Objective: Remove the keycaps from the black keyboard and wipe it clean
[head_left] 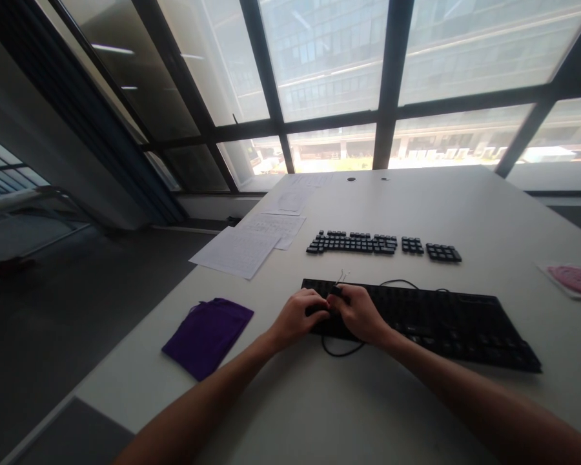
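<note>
A black keyboard [445,316] lies slantwise on the white table, many of its keycaps off. Over its left end, my right hand [361,313] is closed around a wire keycap puller [342,278], whose thin metal prongs point up and away from me. Close beside it, my left hand [297,316] rests at the keyboard's left part with fingers bent and thumb drawn in. Whatever sits between its fingertips is hidden. Beyond the keyboard, loose black keycaps [353,243] are laid out in keyboard order, with the number-pad keycaps [444,252] grouped at the right.
A purple cloth pouch [207,336] lies left of my left forearm. Printed paper sheets [239,250] overlap along the table's left edge. A pink item [576,282] is at the far right. The keyboard's cable [341,355] loops out in front. Windows stand behind the white table [416,200].
</note>
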A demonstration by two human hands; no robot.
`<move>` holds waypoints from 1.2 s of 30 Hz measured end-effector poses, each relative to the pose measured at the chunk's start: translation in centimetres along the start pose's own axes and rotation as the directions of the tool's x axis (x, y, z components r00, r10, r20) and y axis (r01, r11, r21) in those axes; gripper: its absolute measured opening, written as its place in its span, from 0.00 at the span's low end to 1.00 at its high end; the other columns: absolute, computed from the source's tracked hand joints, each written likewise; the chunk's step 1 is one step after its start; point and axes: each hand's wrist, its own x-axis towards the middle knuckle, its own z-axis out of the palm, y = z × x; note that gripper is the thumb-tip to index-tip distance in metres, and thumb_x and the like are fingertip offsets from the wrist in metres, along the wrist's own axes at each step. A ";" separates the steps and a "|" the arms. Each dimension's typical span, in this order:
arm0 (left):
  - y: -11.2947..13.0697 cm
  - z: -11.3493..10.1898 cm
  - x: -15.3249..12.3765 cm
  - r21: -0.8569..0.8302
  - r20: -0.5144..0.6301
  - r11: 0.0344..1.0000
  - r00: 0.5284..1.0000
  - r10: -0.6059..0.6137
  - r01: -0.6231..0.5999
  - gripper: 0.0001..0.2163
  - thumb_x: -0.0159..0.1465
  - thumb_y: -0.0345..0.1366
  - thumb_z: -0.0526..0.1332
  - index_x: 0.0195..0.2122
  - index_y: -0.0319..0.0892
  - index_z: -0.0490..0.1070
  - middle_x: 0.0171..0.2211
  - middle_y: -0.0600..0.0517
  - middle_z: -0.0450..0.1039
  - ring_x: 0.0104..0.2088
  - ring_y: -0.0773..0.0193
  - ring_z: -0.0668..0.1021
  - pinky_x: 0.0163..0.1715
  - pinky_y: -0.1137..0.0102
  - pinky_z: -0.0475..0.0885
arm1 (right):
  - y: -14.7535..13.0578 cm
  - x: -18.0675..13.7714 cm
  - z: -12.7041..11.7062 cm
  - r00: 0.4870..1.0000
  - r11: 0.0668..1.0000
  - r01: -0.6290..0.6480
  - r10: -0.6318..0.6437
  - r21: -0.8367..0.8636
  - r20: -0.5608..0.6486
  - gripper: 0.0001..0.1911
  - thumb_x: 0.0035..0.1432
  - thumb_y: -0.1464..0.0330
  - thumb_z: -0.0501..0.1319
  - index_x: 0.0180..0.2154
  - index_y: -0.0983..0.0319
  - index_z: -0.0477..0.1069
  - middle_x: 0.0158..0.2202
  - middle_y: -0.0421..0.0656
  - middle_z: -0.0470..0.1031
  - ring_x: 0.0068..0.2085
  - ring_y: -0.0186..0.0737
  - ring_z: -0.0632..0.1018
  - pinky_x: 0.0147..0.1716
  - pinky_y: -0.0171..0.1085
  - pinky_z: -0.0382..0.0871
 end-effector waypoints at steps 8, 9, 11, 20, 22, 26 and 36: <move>0.5 0.1 -0.5 -0.011 -0.181 0.997 0.980 0.078 -0.081 0.07 0.63 0.34 0.66 0.42 0.43 0.75 0.37 0.50 0.76 0.38 0.61 0.77 0.40 0.68 0.73 | -0.4 -0.1 0.2 0.996 0.999 0.042 -0.041 0.019 -0.073 0.12 0.66 0.64 0.56 0.33 0.62 0.74 0.30 0.42 0.78 0.32 0.40 0.76 0.33 0.34 0.66; 0.4 0.2 -0.5 0.010 -0.196 0.995 0.975 0.101 -0.101 0.07 0.63 0.34 0.66 0.43 0.43 0.74 0.36 0.51 0.75 0.37 0.62 0.77 0.40 0.68 0.73 | -0.4 -0.1 0.3 0.997 0.999 0.042 -0.040 0.029 -0.064 0.12 0.66 0.64 0.56 0.35 0.62 0.75 0.31 0.42 0.78 0.33 0.40 0.77 0.34 0.35 0.67; 0.2 0.3 -0.6 0.051 -0.202 0.988 0.967 0.155 -0.148 0.08 0.64 0.34 0.65 0.45 0.43 0.73 0.37 0.50 0.75 0.37 0.63 0.76 0.39 0.68 0.74 | -0.4 -0.1 0.2 0.998 0.998 0.040 -0.038 0.048 -0.050 0.12 0.66 0.64 0.56 0.36 0.62 0.76 0.32 0.42 0.79 0.34 0.41 0.78 0.35 0.35 0.68; -0.4 0.2 -0.6 0.206 -0.067 0.928 0.941 0.331 -0.312 0.10 0.70 0.31 0.54 0.46 0.42 0.74 0.47 0.46 0.71 0.43 0.63 0.77 0.41 0.68 0.76 | 0.1 0.1 0.1 0.996 0.991 0.037 -0.026 0.132 -0.086 0.13 0.65 0.64 0.57 0.35 0.63 0.77 0.31 0.43 0.78 0.34 0.41 0.77 0.36 0.36 0.68; -0.5 0.3 -0.3 0.150 -0.102 0.939 0.940 0.326 -0.309 0.09 0.69 0.31 0.56 0.45 0.42 0.75 0.45 0.46 0.72 0.44 0.61 0.77 0.43 0.66 0.76 | 0.2 0.1 0.1 0.995 0.992 0.022 -0.009 0.125 -0.098 0.14 0.65 0.63 0.57 0.32 0.64 0.75 0.30 0.42 0.77 0.33 0.40 0.76 0.34 0.35 0.67; -0.5 0.3 0.2 0.011 -0.170 0.952 0.938 0.304 -0.306 0.05 0.67 0.32 0.61 0.42 0.42 0.76 0.41 0.46 0.72 0.43 0.60 0.76 0.44 0.65 0.75 | 0.1 0.2 0.1 0.993 0.994 -0.005 0.019 0.109 -0.120 0.16 0.65 0.62 0.57 0.27 0.63 0.71 0.26 0.40 0.74 0.29 0.37 0.73 0.29 0.33 0.63; -3.2 -2.3 6.8 0.121 -0.181 0.982 0.970 0.163 -0.143 0.04 0.63 0.33 0.65 0.39 0.42 0.77 0.37 0.49 0.77 0.34 0.64 0.77 0.36 0.69 0.74 | 0.3 0.4 0.4 0.988 0.987 -0.058 0.077 0.147 -0.131 0.18 0.65 0.63 0.56 0.24 0.63 0.71 0.22 0.41 0.74 0.25 0.36 0.72 0.27 0.33 0.63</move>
